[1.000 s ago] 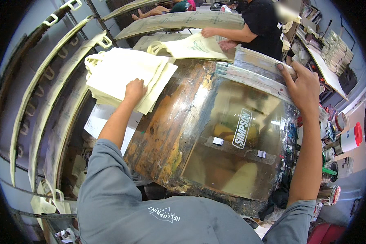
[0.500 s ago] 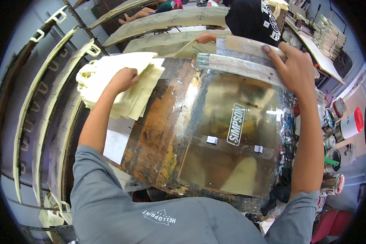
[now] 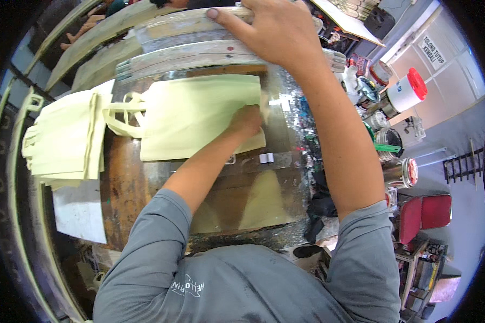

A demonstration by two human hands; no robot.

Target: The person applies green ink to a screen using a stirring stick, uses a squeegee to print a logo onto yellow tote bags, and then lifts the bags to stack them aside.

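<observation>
Bag position: pale yellow cloth bag (image 3: pixel 194 116) lies flat on the printing desk (image 3: pixel 126 183), toward its far edge, just below the wooden frame bar (image 3: pixel 199 51).
Long axis: the bag runs left to right across the desk, its handles (image 3: pixel 118 116) trailing off the left end toward the stack of bags (image 3: pixel 64 137) at the desk's left edge.
Left hand: left hand (image 3: pixel 245 121) presses down on the bag's right end, near its lower right corner; fingers curled together on the cloth, pinning rather than pinching it, so far as can be seen.
Right hand: right hand (image 3: pixel 269 29) lies beyond the bag at the far edge, its grip wrapped over the frame bar, fingers spread along it.
Nearer hand: the left, already touching the bag; the right is apart from it.
Bag look: plain, unprinted, soft and slightly creased, edges squared up.
Desk right edge: cans and a white jar with a red lid (image 3: pixel 407 91) stand well apart from the bag.
</observation>
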